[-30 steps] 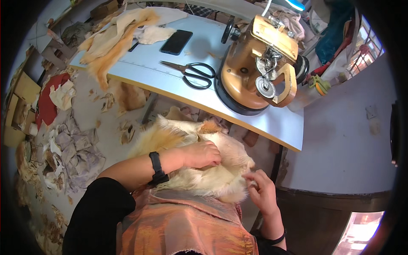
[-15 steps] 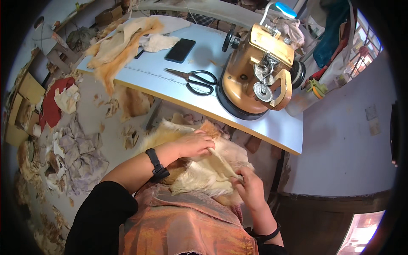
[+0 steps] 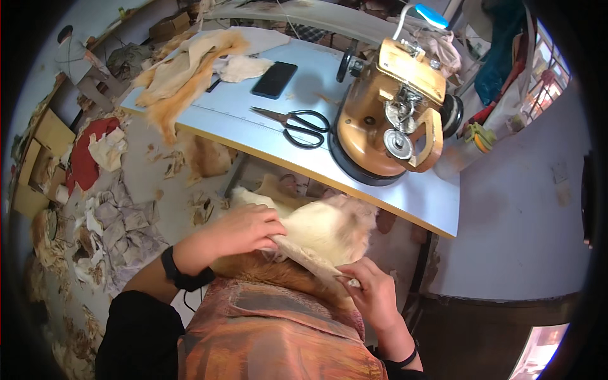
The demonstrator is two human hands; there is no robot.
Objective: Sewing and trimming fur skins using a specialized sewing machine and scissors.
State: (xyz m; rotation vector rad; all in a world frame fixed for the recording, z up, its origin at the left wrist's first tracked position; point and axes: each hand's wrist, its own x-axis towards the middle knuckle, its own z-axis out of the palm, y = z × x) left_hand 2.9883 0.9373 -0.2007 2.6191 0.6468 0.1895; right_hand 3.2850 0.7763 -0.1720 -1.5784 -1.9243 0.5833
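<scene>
A cream and tan fur pelt [image 3: 323, 228] lies across my lap, below the table's front edge. My left hand [image 3: 250, 228] pinches its folded edge on the left side. At the right end of that same edge, my right hand [image 3: 367, 284] grips the pelt between thumb and fingers. The folded strip of pale hide runs taut between both hands. Brown fur [image 3: 272, 272] shows under the strip, next to my orange-patterned apron [image 3: 272, 329].
On the blue-white table [image 3: 418, 206] stand a gold-brown fur sewing machine [image 3: 367, 126], black-handled scissors [image 3: 297, 125], a dark phone [image 3: 275, 80] and more pelts [image 3: 190, 69]. Scraps and grey cloth [image 3: 130, 218] litter the floor at left. Another person [image 3: 82, 63] is at the far left.
My left hand has moved left and slightly toward me. The pelt has been turned, so its furry side now shows beyond the fold. The right hand keeps its hold, slightly lower.
</scene>
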